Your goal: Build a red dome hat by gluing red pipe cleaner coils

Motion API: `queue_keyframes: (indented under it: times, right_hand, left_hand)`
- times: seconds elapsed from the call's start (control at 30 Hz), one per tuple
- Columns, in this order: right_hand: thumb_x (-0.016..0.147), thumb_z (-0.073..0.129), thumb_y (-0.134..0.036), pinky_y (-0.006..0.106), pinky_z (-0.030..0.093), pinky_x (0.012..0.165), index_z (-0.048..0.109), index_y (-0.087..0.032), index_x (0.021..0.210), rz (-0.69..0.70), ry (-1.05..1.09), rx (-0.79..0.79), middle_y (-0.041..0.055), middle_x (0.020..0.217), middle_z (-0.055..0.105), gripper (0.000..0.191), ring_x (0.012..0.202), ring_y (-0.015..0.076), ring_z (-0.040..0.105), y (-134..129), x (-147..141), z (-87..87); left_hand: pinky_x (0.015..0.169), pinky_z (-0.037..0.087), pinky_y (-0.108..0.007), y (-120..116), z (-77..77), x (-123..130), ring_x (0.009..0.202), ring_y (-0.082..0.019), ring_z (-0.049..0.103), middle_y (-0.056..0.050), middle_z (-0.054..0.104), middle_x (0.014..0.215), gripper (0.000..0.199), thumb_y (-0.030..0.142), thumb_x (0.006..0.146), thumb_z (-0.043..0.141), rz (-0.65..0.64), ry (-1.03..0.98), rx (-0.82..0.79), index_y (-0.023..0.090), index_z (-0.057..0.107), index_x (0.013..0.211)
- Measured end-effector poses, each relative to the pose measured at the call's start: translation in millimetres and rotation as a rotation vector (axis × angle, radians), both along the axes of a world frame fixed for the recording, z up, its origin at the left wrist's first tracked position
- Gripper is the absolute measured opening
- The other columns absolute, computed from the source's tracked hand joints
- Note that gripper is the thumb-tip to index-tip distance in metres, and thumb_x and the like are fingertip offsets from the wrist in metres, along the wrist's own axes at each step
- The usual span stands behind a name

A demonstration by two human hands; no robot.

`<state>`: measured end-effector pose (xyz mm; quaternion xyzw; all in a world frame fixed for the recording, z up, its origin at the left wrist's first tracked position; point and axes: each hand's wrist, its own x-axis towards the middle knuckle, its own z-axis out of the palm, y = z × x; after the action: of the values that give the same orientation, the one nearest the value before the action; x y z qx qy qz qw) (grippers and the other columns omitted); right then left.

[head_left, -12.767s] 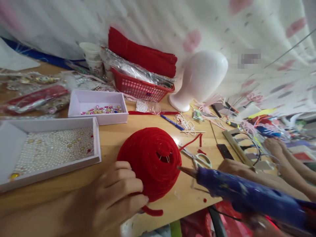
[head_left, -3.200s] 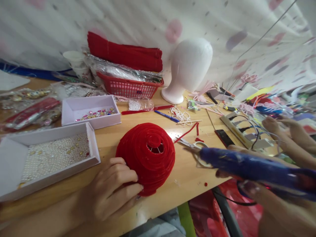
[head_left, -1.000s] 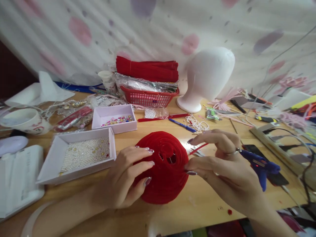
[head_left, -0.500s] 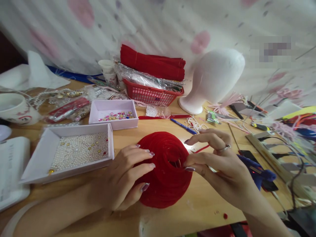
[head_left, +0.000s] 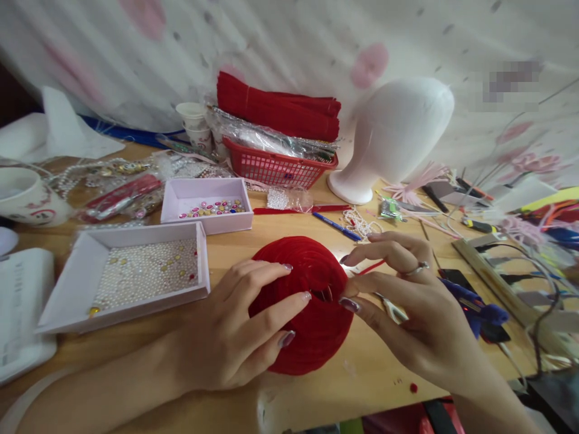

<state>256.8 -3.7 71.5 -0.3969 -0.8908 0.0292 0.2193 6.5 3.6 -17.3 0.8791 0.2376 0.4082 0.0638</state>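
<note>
Red dome (head_left: 323, 330): pos. on tabletop (head_left: 375, 367), front centre, btwn both hands. Ridged layers seen; gap (head_left: 324, 295) in upper R part, w/ thin pale spokes inside. R edge of gap is pinched by R hand (head_left: 409, 313): thumb + index brought together, other fingers raised & bent. Whether a strip end is caught there too can't be told (hidden). L hand (head_left: 235, 328) is spread loosely over L side, fingertips laid on surface, nothing gripped; dome appears to be steadied by it.

Technique (judgement): pressure best applied at edge only, lightly, so layers aren't flattened or dragged. Turning should be resisted w/ L fingertips set wide; one lies v. close to gap & might be drawn back, for clearer view. Fingertips to be rolled, not slid. If edge is tacky (not visible), skin contact to be brief.

Red strip (head_left: 371, 267) is seen nr R fingers, one end lost behind them; snagging to be avoided. Scissors (head_left: 397, 312) partly hidden by R hand. Glue gun (head_left: 473, 306), red light visible, lies R of it, tip hidden; forearm to be held clear. Bead box (head_left: 75, 286) is placed nr L hand, gem box (head_left: 226, 224) behind. Farther back: red basket (head_left: 275, 169), white foam head (head_left: 400, 132).
</note>
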Motion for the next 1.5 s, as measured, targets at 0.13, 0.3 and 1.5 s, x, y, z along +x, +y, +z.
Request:
queue_keyframes:
  times: [0.13,0.3,1.5]
  right_hand:
    - [0.089,0.059,-0.012,0.041,0.032,0.1,0.062,-0.024,0.092,-0.031,0.017,0.01,0.0047,0.11,0.058,0.013,0.115,0.0238,0.043,-4,-4,-0.8]
    - [0.089,0.059,-0.012,0.04,0.03,0.102,0.061,-0.024,0.091,-0.042,0.025,0.017,0.0038,0.109,0.058,0.013,0.114,0.0227,0.044,-4,-5,-1.0]
    - [0.09,0.064,-0.014,0.046,0.031,0.107,0.067,-0.026,0.092,0.01,0.055,0.008,0.0049,0.119,0.059,0.013,0.122,0.0262,0.043,11,6,-12.8]
  left_hand:
    - [0.11,0.043,-0.047,0,1.5,0,0.128,-0.027,0.045,-0.017,0.047,0.136,0.041,0.014,0.092,0.052,-0.004,-0.001,-0.035,0.008,0.049,0.132]
    - [0.112,0.039,-0.041,3,3.5,-1,0.129,-0.026,0.045,-0.018,0.048,0.135,0.041,0.016,0.093,0.053,-0.012,0.005,-0.035,0.004,0.048,0.132]
    - [0.105,0.043,-0.038,4,32.5,-4,0.121,-0.023,0.049,-0.011,0.048,0.131,0.033,0.028,0.098,0.051,0.069,0.19,-0.195,0.017,0.05,0.129]
